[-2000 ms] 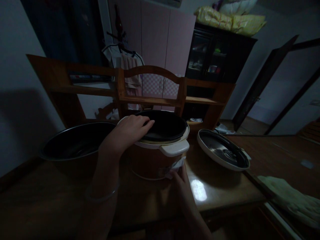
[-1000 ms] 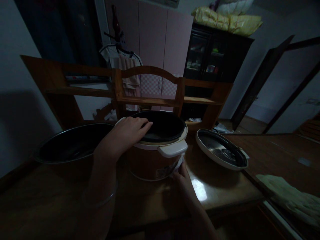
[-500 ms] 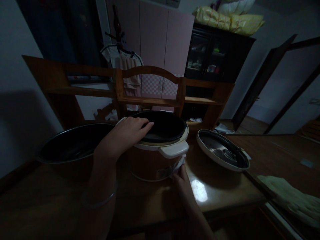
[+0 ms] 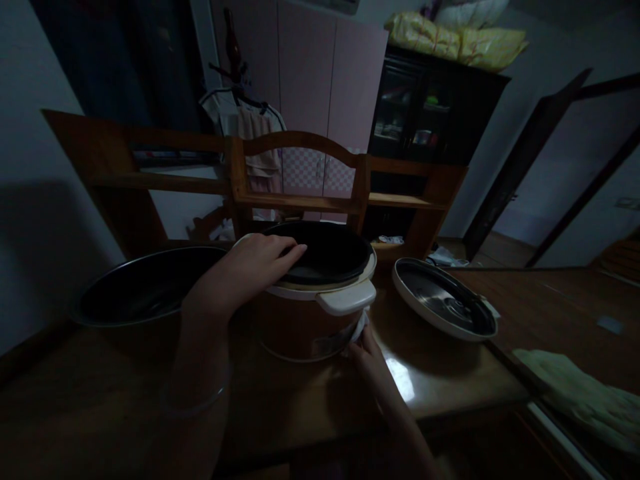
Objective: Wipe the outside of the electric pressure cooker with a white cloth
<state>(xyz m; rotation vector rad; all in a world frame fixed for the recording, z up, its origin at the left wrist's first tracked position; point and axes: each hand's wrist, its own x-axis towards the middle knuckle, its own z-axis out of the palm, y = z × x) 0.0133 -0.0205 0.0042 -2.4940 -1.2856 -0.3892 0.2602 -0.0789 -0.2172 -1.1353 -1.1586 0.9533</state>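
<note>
An orange rice cooker [image 4: 300, 327] with a white rim and a dark inner pot stands on the wooden table [image 4: 450, 373]. My left hand [image 4: 250, 267] rests on the cooker's left rim, fingers curled over the edge and gripping it. My right hand [image 4: 367, 350] presses a small white cloth [image 4: 358, 330] against the cooker's lower right side, under its white handle [image 4: 345, 300]. A bangle sits on my left forearm.
A large dark wok [image 4: 145, 287] sits left of the cooker. The cooker's lid [image 4: 443, 300] lies upside down to the right. A pale green cloth [image 4: 580, 397] lies at the right edge. A wooden shelf unit [image 4: 300, 193] stands behind.
My right hand with the cloth has shifted slightly up and right along the cooker's side. The left hand has stayed on the rim.
</note>
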